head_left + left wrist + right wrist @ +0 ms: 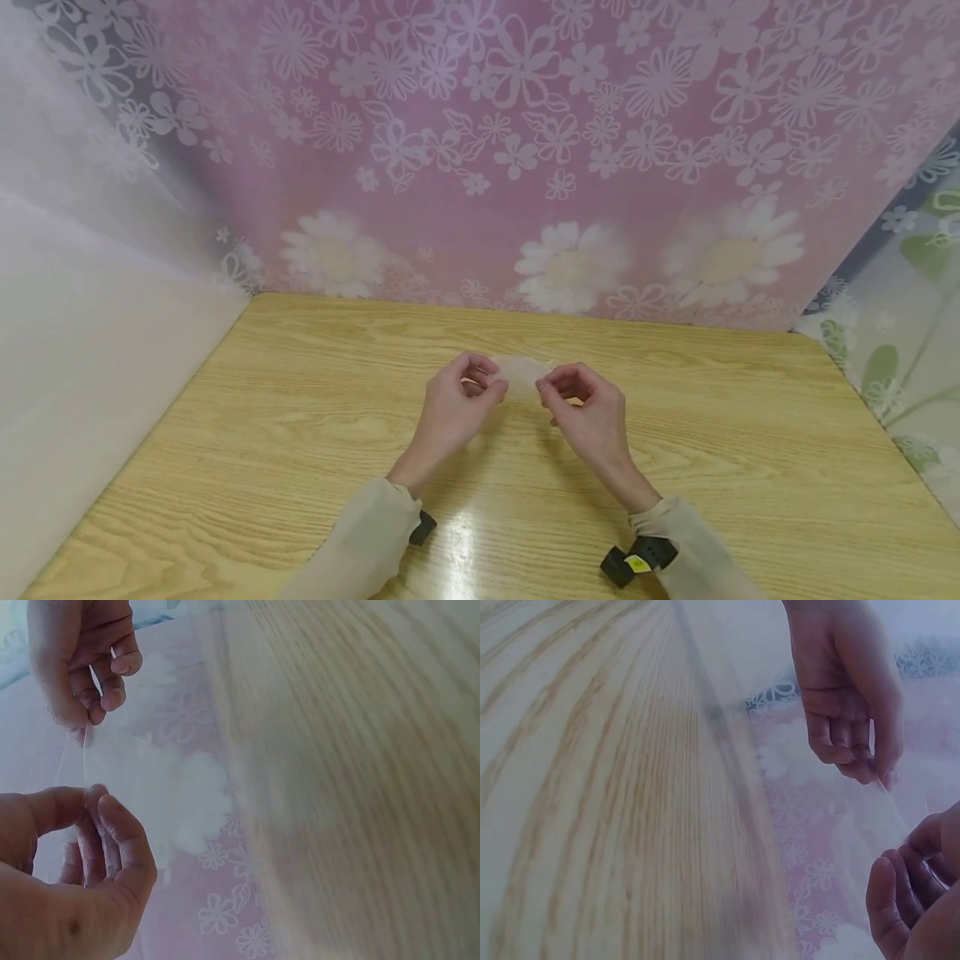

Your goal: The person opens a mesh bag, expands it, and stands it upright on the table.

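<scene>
A thin, translucent whitish piece of plastic film [521, 377] is stretched between both hands over the middle of the table. My left hand [457, 404] pinches its left edge between thumb and fingertips. On the opposite edge, my right hand [595, 417] pinches it the same way, the other fingers loosely curled. From the right wrist, the film [889, 814] shows as a pale, see-through strip running from one hand's fingertips to the other's. Much of its outline blends into the flowered cloth behind.
A wood-grain table [300, 433] spreads below both hands. Behind it hangs a pink flowered curtain [450, 192], with a pale cloth [90, 333] on the left and a leaf-patterned one [900, 358] on the right. Black wrist devices [651, 557] sit at the sleeves.
</scene>
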